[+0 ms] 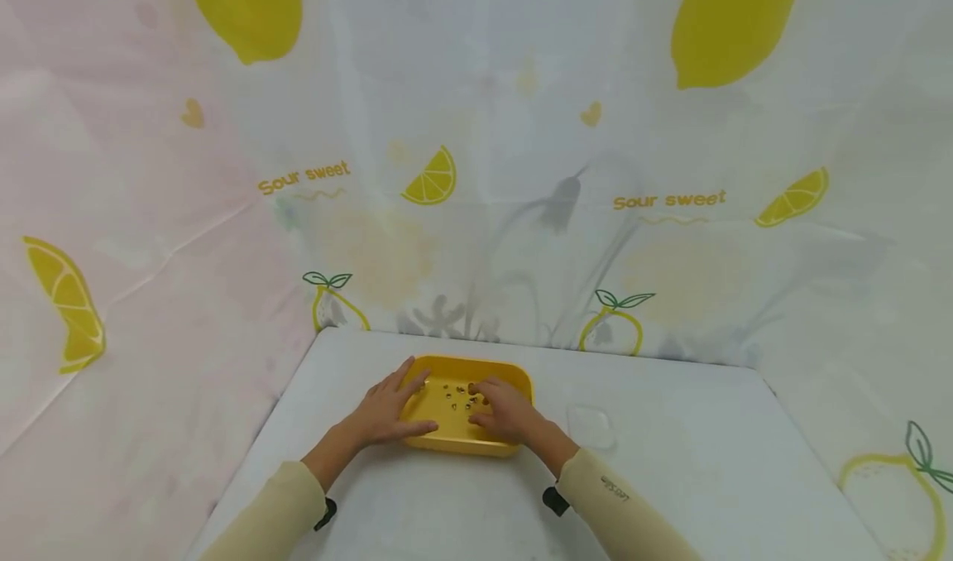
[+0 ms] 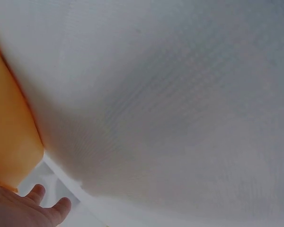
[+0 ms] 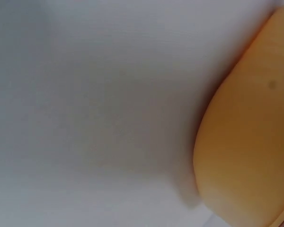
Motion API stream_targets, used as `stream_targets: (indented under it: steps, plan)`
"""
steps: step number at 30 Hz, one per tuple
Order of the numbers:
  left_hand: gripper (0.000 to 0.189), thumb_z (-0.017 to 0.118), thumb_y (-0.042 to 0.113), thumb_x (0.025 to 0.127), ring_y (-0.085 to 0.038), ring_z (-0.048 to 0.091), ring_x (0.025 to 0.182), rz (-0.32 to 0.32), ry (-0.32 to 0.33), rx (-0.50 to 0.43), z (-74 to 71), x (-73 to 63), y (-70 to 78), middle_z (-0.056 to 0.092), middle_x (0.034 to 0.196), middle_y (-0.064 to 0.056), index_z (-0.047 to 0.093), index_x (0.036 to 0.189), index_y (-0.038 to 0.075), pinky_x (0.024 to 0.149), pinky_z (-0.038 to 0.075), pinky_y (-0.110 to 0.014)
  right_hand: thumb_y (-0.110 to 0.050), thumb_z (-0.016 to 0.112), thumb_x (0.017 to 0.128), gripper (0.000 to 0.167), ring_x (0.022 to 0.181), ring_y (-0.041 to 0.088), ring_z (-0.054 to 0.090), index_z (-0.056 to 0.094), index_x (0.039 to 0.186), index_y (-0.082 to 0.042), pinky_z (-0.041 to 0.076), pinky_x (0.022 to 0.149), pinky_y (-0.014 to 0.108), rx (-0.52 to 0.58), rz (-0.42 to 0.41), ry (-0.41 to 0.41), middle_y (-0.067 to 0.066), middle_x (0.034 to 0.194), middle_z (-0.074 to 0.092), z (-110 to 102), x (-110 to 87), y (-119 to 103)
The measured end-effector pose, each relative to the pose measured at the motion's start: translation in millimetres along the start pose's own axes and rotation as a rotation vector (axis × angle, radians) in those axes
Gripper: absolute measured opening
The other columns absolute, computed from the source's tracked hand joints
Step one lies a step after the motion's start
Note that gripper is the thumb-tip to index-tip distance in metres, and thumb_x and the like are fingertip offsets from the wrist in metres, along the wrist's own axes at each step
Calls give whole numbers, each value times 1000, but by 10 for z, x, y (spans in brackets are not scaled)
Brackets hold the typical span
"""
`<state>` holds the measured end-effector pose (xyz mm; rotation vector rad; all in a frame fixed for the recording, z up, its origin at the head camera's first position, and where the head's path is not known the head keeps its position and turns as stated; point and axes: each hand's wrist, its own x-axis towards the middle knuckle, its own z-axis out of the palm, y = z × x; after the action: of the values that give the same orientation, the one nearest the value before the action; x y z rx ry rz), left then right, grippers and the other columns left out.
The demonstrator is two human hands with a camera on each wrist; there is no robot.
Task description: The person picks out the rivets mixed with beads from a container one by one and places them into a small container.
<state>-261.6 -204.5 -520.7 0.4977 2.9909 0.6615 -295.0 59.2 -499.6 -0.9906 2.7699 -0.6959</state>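
A yellow tray (image 1: 447, 443) sits on the white table in the head view. On its floor lie several tiny, shiny dark pieces (image 1: 448, 395), too small to identify. My left hand (image 1: 383, 412) rests at the tray's left end with its fingers spread, thumb and fingertips reaching over the rim. Over the right end is my right hand (image 1: 510, 412), its fingers bent down toward the pieces and its thumb apart from them. In the left wrist view, fingertips (image 2: 61, 208) show beside the yellow wall. The right wrist view mostly shows the tray's outer side (image 3: 246, 142).
A clear, flat, rounded-square object (image 1: 591, 427) lies on the white table (image 1: 692, 462) to the right of the tray. Lemon-printed cloth (image 1: 476, 131) hangs behind the table and along its sides. Cream sleeves (image 1: 625, 503) and dark wrist bands are on both arms.
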Motion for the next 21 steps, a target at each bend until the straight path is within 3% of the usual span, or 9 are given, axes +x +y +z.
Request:
stream_targets:
  steps: [9,15,21]
  plan:
    - [95,61,72,81,-42,26,147,1,9,-1,-11,19,-12,8,167,-13,31,156,23,109,31,-67,-21,77,86,39,97,22,66,65,120,-4,56,84,33,146,58,-33,10,122,66,30,84,-2]
    - [95,62,71,81,-42,27,147,13,11,-25,8,32,-12,9,167,-14,32,156,22,108,32,-68,-20,78,85,36,94,19,64,68,115,-5,56,84,32,152,78,-44,8,117,69,62,113,26]
    - [95,62,71,81,-43,28,146,4,19,-18,10,20,-18,9,167,-14,31,156,23,107,34,-67,-15,76,86,31,97,22,66,68,114,-5,56,85,36,227,113,-84,9,113,69,101,138,47]
